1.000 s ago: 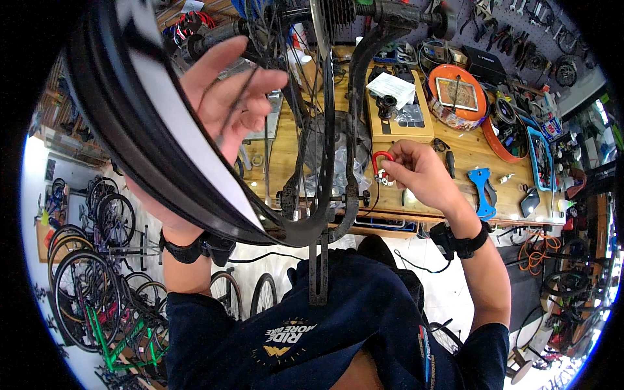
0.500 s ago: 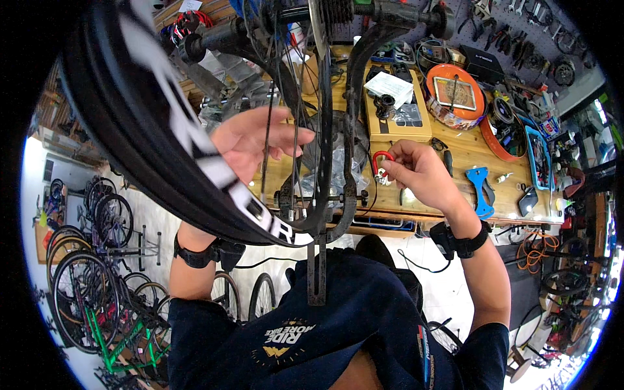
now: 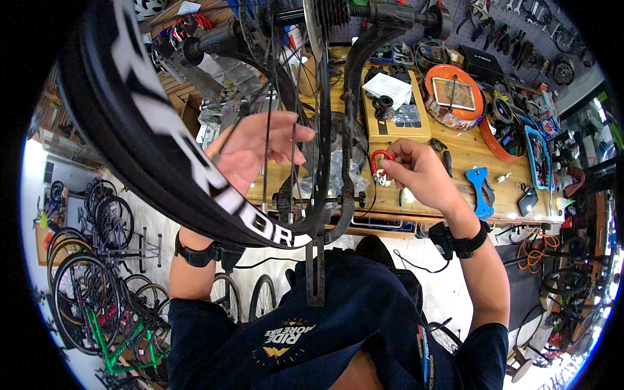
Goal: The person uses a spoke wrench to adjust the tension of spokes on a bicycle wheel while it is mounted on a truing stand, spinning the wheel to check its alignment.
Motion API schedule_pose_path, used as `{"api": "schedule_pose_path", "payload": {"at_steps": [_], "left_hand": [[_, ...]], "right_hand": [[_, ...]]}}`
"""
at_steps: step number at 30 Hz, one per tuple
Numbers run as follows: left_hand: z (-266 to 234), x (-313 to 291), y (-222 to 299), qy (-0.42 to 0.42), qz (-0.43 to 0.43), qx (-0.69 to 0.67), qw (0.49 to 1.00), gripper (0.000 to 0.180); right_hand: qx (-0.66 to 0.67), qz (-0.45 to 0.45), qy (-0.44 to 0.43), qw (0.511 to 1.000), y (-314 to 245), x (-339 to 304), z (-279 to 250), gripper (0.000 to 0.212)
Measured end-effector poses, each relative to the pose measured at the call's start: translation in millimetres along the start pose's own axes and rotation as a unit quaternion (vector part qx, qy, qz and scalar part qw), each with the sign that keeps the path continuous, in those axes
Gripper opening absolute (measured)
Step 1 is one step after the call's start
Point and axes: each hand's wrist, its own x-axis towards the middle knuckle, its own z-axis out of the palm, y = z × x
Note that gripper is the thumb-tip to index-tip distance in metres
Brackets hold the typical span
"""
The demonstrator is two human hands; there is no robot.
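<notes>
A bicycle wheel with a black rim (image 3: 120,153) and large white lettering is mounted in a dark metal truing stand (image 3: 351,97). My left hand (image 3: 244,156) is at the wheel's left side, partly behind the rim and the thin spokes. Its fingers are stretched out and apart, with nothing held. Right of the stand, my right hand (image 3: 419,170) pinches a spoke wrench (image 3: 374,160) with a red curved handle and a silvery part below. This wrench is clear of the wheel.
On the wooden bench (image 3: 416,198) stand a yellow box (image 3: 398,130) with papers, a round orange container (image 3: 478,97) and a blue tool (image 3: 480,192). Hand tools (image 3: 513,42) hang on the back wall. Several bicycles (image 3: 81,286) are parked at left.
The wheel has turned a little; its white lettering has shifted along the rim toward me. My left fingers have moved slightly. The right hand still holds the wrench in nearly the same place.
</notes>
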Motion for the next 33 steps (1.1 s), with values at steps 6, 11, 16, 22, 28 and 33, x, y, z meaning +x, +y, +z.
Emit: {"api": "schedule_pose_path", "payload": {"at_steps": [6,11,16,22,28,33], "left_hand": [[0.3,-1.7,11.9,0.027,-0.065,0.106,0.992,0.111],[-6.6,5.7,11.4,-0.016,-0.019,0.08,0.996,0.104],[-13.8,-4.3,1.6,0.02,0.036,0.016,0.999,0.091],[-29.3,-15.4,-16.8,0.149,-0.013,0.044,0.988,0.052],[-27.5,-21.9,-40.8,0.144,-0.14,0.235,0.951,0.035],[-22.6,-24.2,-49.5,0.084,-0.184,0.188,0.961,0.047]], "right_hand": [[0.006,-0.021,-0.009,1.0,-6.9,1.6,2.5,0.015],[0.017,-0.06,-0.058,0.996,-33.2,5.5,23.8,0.016],[-0.092,-0.134,-0.067,0.984,-46.3,16.6,49.3,0.017],[-0.126,-0.134,-0.084,0.979,-50.2,21.8,59.7,0.016],[-0.107,-0.093,-0.068,0.988,-41.6,30.1,69.5,0.02],[-0.057,-0.054,-0.144,0.986,-40.9,33.3,72.1,0.024]]}}
